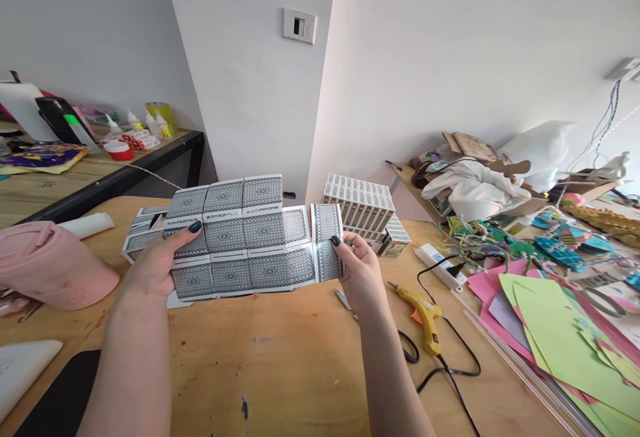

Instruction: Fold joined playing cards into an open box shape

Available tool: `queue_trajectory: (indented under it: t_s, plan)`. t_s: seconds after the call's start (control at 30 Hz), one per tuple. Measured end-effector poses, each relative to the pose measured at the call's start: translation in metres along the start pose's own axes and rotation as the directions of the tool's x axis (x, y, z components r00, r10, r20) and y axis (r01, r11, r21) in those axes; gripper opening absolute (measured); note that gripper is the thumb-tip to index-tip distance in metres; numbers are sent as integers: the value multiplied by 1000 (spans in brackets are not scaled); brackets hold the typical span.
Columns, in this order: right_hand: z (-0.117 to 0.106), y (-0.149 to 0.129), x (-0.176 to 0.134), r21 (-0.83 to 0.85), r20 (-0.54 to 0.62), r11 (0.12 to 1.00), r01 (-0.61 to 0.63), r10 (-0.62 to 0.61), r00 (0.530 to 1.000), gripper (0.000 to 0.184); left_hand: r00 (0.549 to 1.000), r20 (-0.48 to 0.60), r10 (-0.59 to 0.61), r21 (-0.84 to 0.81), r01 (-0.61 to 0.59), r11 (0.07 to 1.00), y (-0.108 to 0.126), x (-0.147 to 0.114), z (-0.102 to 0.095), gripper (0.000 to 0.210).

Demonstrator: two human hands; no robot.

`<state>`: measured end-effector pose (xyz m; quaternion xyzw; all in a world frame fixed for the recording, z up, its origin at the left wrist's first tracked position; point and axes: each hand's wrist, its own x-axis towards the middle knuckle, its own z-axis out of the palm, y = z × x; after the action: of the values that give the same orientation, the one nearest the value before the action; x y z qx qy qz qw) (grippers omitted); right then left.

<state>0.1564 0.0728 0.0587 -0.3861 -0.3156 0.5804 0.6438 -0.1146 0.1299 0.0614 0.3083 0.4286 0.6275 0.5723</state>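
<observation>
My left hand (157,267) grips the left side of a panel of grey-patterned playing cards (230,234) joined in rows, its thumb on the front face. Two stepped cards stick out from the panel's right side. My right hand (363,270) pinches a narrow strip of the same card pattern (327,240) between thumb and fingers. That strip stands upright against the panel's right end; whether the two are joined I cannot tell. Behind my right hand sits a block of stacked card pieces (360,200). More card pieces (137,240) show behind the panel at left.
A yellow hot glue gun (425,320) lies on the wooden table to the right, its black cord looping forward. Beyond it are a white power strip (440,265) and coloured paper sheets (545,330). A pink container (65,267) stands at left. Glue bottles (163,125) stand on another table.
</observation>
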Motion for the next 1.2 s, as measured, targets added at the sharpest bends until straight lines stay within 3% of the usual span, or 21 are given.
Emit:
queue_trajectory:
  t_s: [0.3,1.07,1.2]
  plan:
    - [0,0,0,-12,-16,1000,-7,7,1000,31,999,-13,31,13,-30,999,-3,4,-5,59]
    - [-4,3,2,-58,20,998,-20,21,1000,28,1000,-12,-14,11,15,1000,-2,4,-3,51]
    - [-4,4,3,-55,12,998,-29,30,999,29,998,-11,-69,23,69,997,-2,4,-4,51]
